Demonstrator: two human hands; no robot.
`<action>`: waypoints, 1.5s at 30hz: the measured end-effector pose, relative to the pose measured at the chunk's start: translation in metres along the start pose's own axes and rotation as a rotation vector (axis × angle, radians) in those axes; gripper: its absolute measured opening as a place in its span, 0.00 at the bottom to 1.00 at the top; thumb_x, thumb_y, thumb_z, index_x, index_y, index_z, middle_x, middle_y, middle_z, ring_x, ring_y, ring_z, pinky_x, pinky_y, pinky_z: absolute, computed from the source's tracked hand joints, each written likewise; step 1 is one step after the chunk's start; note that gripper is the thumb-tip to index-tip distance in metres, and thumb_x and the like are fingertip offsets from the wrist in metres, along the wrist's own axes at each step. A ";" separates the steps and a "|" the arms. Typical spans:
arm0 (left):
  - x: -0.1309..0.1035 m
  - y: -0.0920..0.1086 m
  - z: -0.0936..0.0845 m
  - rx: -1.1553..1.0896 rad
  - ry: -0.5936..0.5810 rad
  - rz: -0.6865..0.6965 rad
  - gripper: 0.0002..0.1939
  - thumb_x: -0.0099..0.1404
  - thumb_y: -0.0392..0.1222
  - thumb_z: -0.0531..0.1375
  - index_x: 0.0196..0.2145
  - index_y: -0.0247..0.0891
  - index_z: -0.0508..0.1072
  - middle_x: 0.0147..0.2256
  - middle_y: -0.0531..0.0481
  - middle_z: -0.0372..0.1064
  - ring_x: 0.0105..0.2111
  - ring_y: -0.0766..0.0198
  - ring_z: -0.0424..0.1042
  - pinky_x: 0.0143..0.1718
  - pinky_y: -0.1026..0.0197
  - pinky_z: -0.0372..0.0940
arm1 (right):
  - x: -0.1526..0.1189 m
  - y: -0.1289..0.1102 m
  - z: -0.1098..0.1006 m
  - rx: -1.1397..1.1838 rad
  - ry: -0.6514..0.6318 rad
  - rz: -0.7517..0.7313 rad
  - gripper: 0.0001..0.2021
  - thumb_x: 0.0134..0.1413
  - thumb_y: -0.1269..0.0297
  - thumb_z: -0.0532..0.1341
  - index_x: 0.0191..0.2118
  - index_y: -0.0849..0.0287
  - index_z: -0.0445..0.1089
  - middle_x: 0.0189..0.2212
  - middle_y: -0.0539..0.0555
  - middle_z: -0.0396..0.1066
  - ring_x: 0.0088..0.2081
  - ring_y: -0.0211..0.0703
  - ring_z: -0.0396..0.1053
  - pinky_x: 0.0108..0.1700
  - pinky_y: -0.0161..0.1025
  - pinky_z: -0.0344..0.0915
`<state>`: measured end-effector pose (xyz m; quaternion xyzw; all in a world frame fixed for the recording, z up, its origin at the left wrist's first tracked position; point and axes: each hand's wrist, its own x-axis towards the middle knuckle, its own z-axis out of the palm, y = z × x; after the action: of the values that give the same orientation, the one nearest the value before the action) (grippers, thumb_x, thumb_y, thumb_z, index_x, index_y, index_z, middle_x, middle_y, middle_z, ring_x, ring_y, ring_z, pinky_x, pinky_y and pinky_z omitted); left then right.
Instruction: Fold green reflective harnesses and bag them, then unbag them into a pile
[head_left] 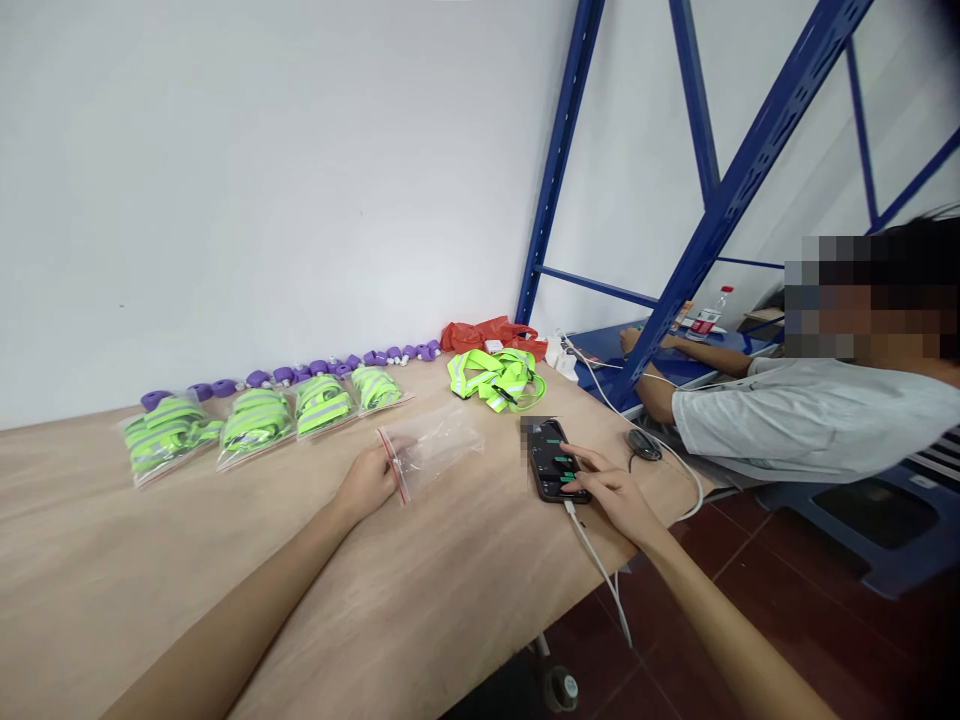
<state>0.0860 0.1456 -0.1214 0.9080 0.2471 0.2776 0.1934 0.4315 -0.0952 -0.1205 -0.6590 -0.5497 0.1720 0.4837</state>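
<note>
My left hand (371, 482) is at the open end of a clear zip bag (439, 448) with a red strip, its fingers wrapped at the bag's edge and partly behind the plastic. My right hand (611, 490) rests over a black phone (551, 455) lying on the wooden table, fingers apart and fingertips on the lit screen. A white cable (596, 560) is plugged into the phone's near end. Beyond the bag lies a loose heap of yellow-green reflective straps (496, 378). To the left, several clear bags (256, 425) hold similar folded straps.
Purple items (259, 379) line the wall side of the table (315, 620). A red plastic bag (491, 333) lies at the back. A black mouse (643, 445) is near the right edge. Past the blue rack (720, 200), a person in a grey shirt (810, 415) sits at a blue table.
</note>
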 end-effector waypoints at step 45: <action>0.000 -0.001 0.002 -0.006 -0.007 -0.022 0.25 0.59 0.32 0.50 0.52 0.38 0.75 0.52 0.45 0.74 0.52 0.54 0.73 0.54 0.51 0.68 | 0.002 -0.009 0.002 -0.009 0.071 0.055 0.28 0.59 0.36 0.55 0.39 0.52 0.83 0.61 0.57 0.66 0.61 0.54 0.65 0.66 0.50 0.57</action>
<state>0.0867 0.1463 -0.1233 0.9056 0.2558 0.2728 0.2001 0.4259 -0.0936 -0.1137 -0.6817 -0.5148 0.1592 0.4950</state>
